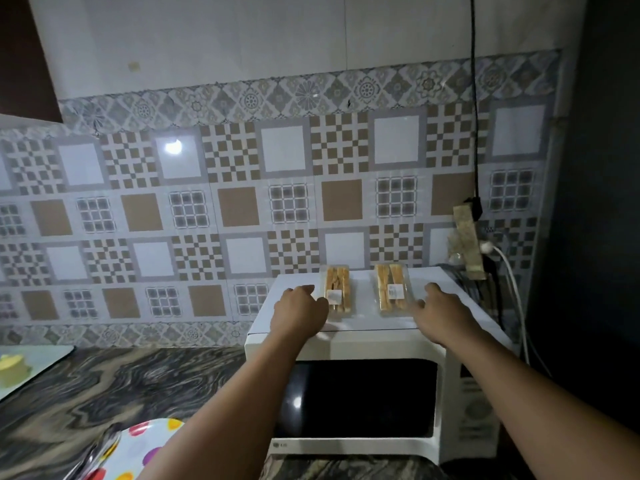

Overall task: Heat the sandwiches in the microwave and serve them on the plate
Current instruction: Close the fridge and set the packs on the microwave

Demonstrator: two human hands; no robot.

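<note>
Two packaged sandwiches lie on top of the white microwave (360, 344), whose dark door is closed. The left sandwich pack (338, 288) sits just right of my left hand (300, 308); its curled fingers touch the pack's near left edge. The right sandwich pack (391, 287) lies beside my right hand (438, 311), whose fingertips reach its near right corner. Neither pack is lifted. A white plate with coloured dots (138, 448) sits on the counter at the lower left, partly hidden by my left forearm.
The marbled dark counter (121, 382) stretches left of the microwave. A yellow container (12, 370) sits on a pale board at the far left. A power strip (467, 237) with cables hangs on the tiled wall behind the microwave's right side. A dark surface stands at right.
</note>
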